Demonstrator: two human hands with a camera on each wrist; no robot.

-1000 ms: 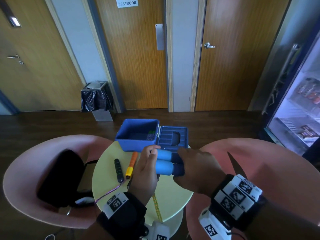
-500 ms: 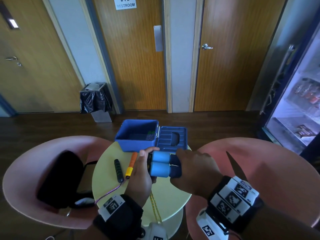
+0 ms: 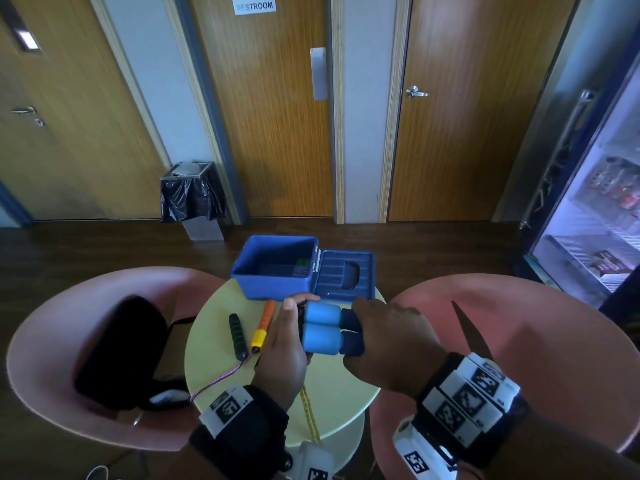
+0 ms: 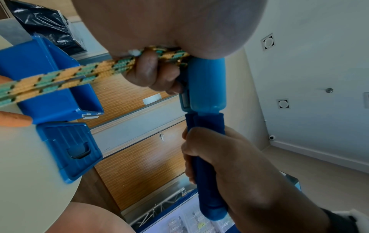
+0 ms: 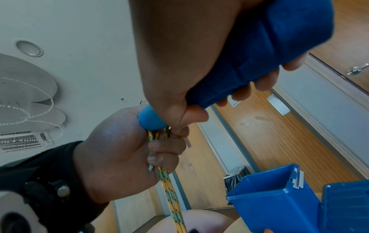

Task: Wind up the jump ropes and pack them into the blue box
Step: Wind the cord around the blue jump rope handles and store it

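We clench our right hand [image 3: 388,336] round the paired blue handles [image 3: 320,329] above the desk [image 3: 332,389]; our left hand [image 3: 282,344] pinches their yellow-green rope [image 4: 60,77], unwound; the blue box [image 3: 273,271] looks nearly empty; two more handles [image 3: 249,330] wait.

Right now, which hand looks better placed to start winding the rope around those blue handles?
Probably the left hand: it already pinches the yellow-green rope, while the right hand grips both blue handles.

Saw 2 light-and-dark blue handles [image 3: 330,329], yellow rope flecked green and black [image 4: 60,77], a blue box [image 3: 277,268], pale yellow desk [image 3: 221,341], orange-yellow handle [image 3: 264,323], black handle [image 3: 236,332], pink chairs [image 3: 554,341].
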